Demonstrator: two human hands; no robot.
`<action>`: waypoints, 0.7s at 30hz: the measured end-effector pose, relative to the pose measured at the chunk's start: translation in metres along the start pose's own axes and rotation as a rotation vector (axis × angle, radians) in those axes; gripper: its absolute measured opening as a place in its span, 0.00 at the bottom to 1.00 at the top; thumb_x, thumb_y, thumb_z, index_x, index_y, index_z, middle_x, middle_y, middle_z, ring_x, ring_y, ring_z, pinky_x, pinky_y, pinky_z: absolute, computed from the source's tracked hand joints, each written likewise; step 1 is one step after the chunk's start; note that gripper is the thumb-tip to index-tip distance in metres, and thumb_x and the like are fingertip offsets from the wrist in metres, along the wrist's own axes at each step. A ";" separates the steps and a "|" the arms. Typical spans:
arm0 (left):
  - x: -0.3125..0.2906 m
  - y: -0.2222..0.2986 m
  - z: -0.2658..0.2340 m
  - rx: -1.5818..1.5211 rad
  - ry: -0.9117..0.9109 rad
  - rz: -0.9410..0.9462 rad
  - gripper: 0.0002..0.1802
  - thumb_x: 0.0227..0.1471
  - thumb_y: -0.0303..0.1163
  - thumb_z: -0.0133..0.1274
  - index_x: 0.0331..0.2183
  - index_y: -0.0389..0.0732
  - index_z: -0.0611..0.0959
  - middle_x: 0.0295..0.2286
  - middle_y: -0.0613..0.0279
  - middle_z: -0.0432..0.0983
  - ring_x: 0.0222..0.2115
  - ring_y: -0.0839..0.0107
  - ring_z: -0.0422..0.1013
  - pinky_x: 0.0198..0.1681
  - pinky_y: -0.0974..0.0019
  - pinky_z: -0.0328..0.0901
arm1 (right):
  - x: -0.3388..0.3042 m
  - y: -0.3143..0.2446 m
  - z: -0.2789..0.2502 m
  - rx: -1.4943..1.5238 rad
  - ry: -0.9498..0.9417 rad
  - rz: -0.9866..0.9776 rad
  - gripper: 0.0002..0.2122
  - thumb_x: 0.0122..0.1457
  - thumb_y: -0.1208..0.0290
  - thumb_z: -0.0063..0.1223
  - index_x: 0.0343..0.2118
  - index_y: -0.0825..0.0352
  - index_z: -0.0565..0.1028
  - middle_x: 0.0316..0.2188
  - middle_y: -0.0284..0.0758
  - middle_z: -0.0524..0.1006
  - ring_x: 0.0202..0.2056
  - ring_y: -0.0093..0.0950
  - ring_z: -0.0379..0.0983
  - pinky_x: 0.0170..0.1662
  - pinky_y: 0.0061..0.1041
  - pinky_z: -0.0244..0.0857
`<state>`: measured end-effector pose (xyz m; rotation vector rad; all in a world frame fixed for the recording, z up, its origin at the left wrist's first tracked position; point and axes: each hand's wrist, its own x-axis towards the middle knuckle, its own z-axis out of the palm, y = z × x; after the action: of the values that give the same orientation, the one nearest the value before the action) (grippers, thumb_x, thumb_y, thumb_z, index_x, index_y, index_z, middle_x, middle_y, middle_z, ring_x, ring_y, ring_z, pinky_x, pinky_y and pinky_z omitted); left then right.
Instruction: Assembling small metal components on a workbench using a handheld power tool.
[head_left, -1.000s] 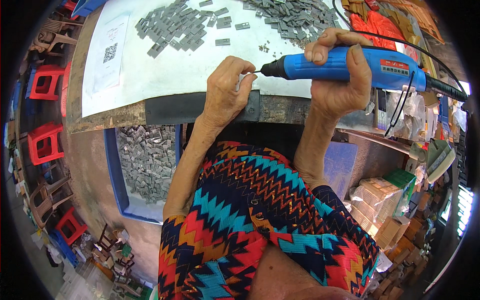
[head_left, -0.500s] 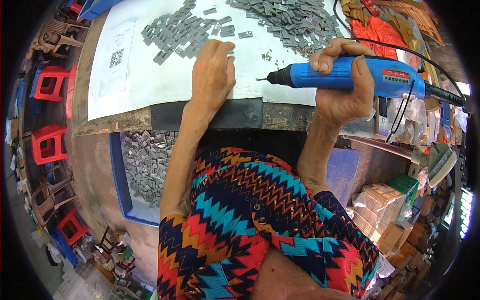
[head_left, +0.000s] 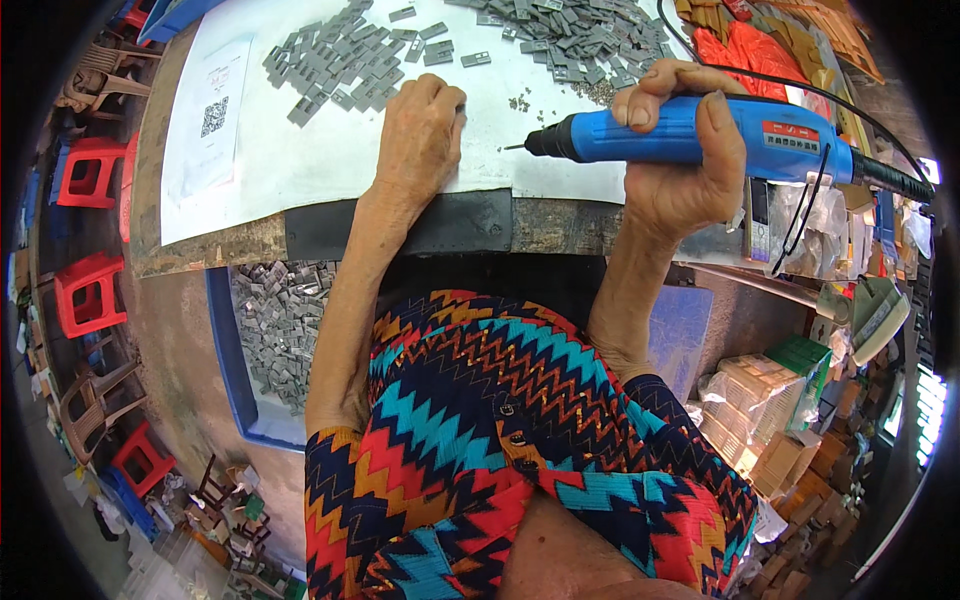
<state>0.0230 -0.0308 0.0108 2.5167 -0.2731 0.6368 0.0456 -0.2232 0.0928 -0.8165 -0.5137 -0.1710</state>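
Note:
My right hand (head_left: 685, 175) is wrapped round a blue electric screwdriver (head_left: 597, 137), held level above the work table. Its thin bit points left, toward my left hand, with a small screw-like speck at the tip. My left hand (head_left: 418, 135) rests on the white sheet (head_left: 290, 165), fingers curled and pressed together; whatever they hold is hidden. Just beyond it lies a spread of flat grey plastic pieces (head_left: 345, 60). A larger heap of the same grey pieces (head_left: 585, 40) sits farther right, with small screws (head_left: 598, 93) scattered at its near side.
Below the table at left stands a blue bin (head_left: 228, 350) filled with grey parts (head_left: 280, 330). The screwdriver's black cable (head_left: 780, 82) loops behind my right hand. Red stools (head_left: 90, 295) stand at far left. Red plastic bags (head_left: 755, 65) and crates (head_left: 750, 395) lie at right.
The whole view has shifted slightly, moving the table leftward and up in the picture. The screwdriver stays level in my right hand, its bit still apart from my curled left hand.

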 end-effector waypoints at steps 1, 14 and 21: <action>-0.003 0.003 -0.002 -0.056 -0.030 -0.010 0.08 0.39 0.20 0.54 0.29 0.34 0.76 0.28 0.53 0.69 0.31 0.57 0.67 0.35 0.61 0.62 | 0.001 0.001 0.001 -0.007 -0.022 -0.005 0.13 0.52 0.69 0.42 0.37 0.73 0.70 0.28 0.47 0.71 0.23 0.29 0.66 0.31 0.33 0.60; -0.021 0.013 -0.008 -0.276 0.012 -0.048 0.13 0.38 0.26 0.56 0.32 0.38 0.78 0.33 0.57 0.70 0.37 0.61 0.64 0.42 0.61 0.58 | 0.016 0.022 0.015 -0.150 -0.075 0.037 0.11 0.52 0.73 0.42 0.34 0.76 0.69 0.26 0.48 0.71 0.22 0.30 0.68 0.31 0.34 0.62; -0.022 0.011 -0.007 -0.270 0.038 -0.059 0.12 0.38 0.26 0.57 0.31 0.38 0.77 0.32 0.59 0.70 0.37 0.63 0.63 0.43 0.61 0.56 | 0.020 0.029 0.024 -0.148 -0.053 0.069 0.12 0.52 0.72 0.42 0.34 0.76 0.69 0.26 0.48 0.71 0.22 0.29 0.67 0.31 0.34 0.61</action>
<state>-0.0025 -0.0348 0.0097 2.2436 -0.2517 0.5814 0.0636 -0.1848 0.0977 -0.9838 -0.5266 -0.1248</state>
